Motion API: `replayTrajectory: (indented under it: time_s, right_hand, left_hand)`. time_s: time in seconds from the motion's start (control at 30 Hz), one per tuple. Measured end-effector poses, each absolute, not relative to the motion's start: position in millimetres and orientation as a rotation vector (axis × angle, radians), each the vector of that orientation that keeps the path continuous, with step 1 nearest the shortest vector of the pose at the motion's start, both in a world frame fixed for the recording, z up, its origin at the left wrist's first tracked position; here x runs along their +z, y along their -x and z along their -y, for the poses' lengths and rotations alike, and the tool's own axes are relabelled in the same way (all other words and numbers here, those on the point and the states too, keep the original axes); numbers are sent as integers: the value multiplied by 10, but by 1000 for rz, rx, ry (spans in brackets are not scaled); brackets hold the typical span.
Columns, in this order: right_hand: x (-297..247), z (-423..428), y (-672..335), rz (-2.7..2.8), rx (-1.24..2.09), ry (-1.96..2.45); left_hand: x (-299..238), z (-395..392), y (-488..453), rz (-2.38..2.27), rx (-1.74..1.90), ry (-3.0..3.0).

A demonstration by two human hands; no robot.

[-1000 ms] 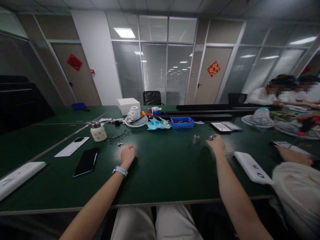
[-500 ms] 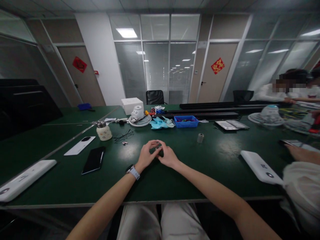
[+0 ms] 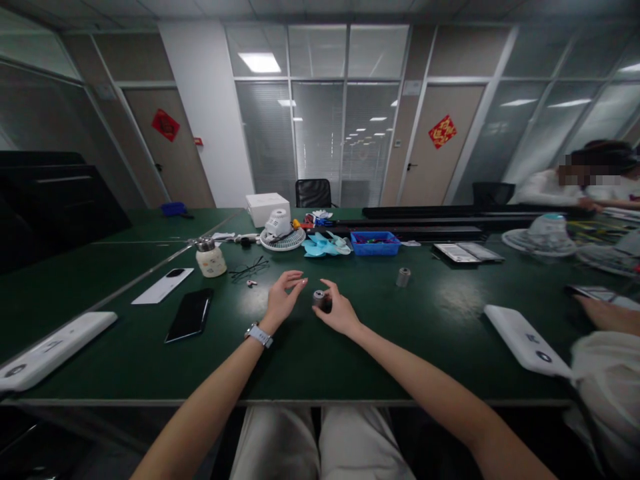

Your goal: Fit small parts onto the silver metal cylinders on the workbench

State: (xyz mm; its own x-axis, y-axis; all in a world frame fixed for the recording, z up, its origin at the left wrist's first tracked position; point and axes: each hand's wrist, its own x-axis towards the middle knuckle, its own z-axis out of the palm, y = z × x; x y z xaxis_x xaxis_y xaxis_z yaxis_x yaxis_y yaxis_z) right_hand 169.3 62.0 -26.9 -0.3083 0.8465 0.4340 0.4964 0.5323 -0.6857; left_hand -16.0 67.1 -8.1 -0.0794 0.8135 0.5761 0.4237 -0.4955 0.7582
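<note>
A small grey metal cylinder [image 3: 319, 297], with a dark hole in its top, stands upright on the green table in front of me. My right hand [image 3: 340, 310] curls round it from the right, thumb across its lower front and index finger at its far side. Just left of the cylinder and apart from it, my left hand [image 3: 283, 299] holds nothing, its thumb and fingers apart. A similar metal cylinder [image 3: 403, 277] stands farther to the right, away from both hands.
To the left lie a black phone [image 3: 190, 315], a white phone [image 3: 163, 287], glasses [image 3: 250, 268] and a jar [image 3: 211, 260]. Behind are fan parts [image 3: 281, 232], light-blue fan blades [image 3: 325, 245] and a blue tray [image 3: 376, 252]. White power banks [image 3: 525, 341] flank me; a person's arm [image 3: 607, 313] rests at right.
My hands were together with fingertips meeting over the cylinder. Now the left hand has drawn away to the left and opened, and the cylinder shows by my right hand. The view has shifted slightly.
</note>
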Motion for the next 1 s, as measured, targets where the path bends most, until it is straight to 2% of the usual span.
replayTrajectory:
  time_s: [0.23,0.4,0.67,1.0]
  right_hand:
    - [-330,-807,-1970,1775,703,1166]
    - [-356,-825,-2014,1793,718,1125]
    - [-413,-853,-1984,1807,619,1102]
    - [-360,-804,-1996,1774,627,1116]
  left_hand:
    - [-248,-764,582,-1536,1120,-1942]
    - [-282,-771,563,-1517,964,-1972]
    - [-203,-713,481,-1473,934,-2011]
    - [-207,-765,483,-1797,1231,-1767]
